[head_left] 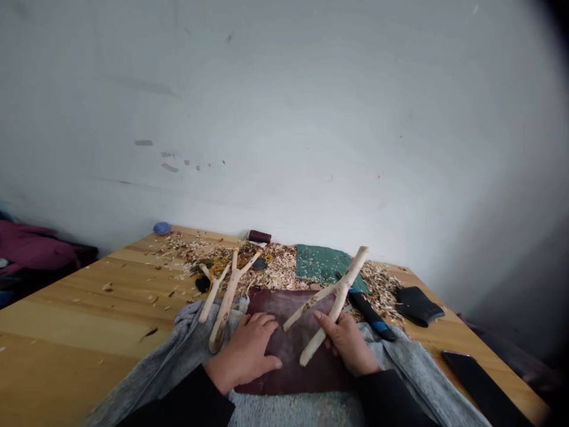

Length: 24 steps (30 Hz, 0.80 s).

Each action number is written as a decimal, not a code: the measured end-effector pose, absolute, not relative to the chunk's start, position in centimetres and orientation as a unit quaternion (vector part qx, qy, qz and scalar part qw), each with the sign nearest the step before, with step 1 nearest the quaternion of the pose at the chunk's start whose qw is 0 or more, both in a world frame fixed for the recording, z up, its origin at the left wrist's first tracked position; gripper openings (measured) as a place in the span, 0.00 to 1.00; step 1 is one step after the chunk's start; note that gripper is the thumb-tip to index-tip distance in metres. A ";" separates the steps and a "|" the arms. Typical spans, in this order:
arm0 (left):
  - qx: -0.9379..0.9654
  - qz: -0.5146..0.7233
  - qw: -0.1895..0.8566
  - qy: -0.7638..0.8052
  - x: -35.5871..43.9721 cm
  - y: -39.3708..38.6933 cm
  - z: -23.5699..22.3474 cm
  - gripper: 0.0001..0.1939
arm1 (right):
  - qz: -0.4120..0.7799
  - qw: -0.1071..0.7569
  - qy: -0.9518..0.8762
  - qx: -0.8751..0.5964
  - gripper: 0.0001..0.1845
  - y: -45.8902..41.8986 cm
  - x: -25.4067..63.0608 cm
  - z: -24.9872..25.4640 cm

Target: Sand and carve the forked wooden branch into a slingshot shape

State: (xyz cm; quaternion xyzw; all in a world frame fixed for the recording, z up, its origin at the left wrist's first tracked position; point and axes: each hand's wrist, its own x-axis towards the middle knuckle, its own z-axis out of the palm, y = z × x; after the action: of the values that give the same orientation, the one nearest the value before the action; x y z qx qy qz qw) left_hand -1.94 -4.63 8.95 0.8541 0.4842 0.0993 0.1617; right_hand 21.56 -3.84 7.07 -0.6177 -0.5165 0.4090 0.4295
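Fork (341, 290), 1: pale wood, held over the maroon sheet (306, 379); whether its ends touch the sheet cannot be told. Right hand (349, 343): grip closed round 1 branch of the fork, thumb on top. Left hand (249, 351): grip spread, palm down on the sheet, pinching nothing. Step in hand, as judged: handling the fork above a steadied sheet. Next move, as judged: calls for a firm hold on the branch, a flat sheet, and care for the left thumb near the fork's ends. Further forks, 2: large fork (228, 296) and small fork (214, 296), just left of the left hand. Knife (371, 314), 1: just beyond the right hand, limiting outward swing. Edges: sheet's near edge on gray cloth (297, 410); counter (89, 296) backs on the wall (284, 107); phone (478, 379) near its right edge. Shavings (279, 265): heaped beyond the sheet. Room: widest left of the forks, among scattered chips.
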 end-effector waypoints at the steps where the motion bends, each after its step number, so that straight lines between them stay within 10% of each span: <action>1: 0.854 0.099 0.161 0.484 -1.9 -4.6 8.9 0.28 | 0.421 0.423 -0.529 -0.604 0.25 -3.9 21.3 7.1; 11: 0.854 0.108 0.164 0.482 -2.0 -4.5 8.6 0.28 | 0.245 0.465 -0.430 -0.734 0.24 -1.9 26.7 7.5; 24: 0.853 0.104 0.165 0.483 -1.9 -4.5 8.7 0.28 | 0.390 0.426 -0.522 -0.627 0.25 -3.7 22.3 7.3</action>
State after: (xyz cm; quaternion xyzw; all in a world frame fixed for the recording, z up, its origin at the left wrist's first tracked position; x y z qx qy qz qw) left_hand -1.90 -4.54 8.70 0.8533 0.4835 0.1035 0.1653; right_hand 22.31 -3.67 7.30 -0.6274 -0.5224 0.3895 0.4263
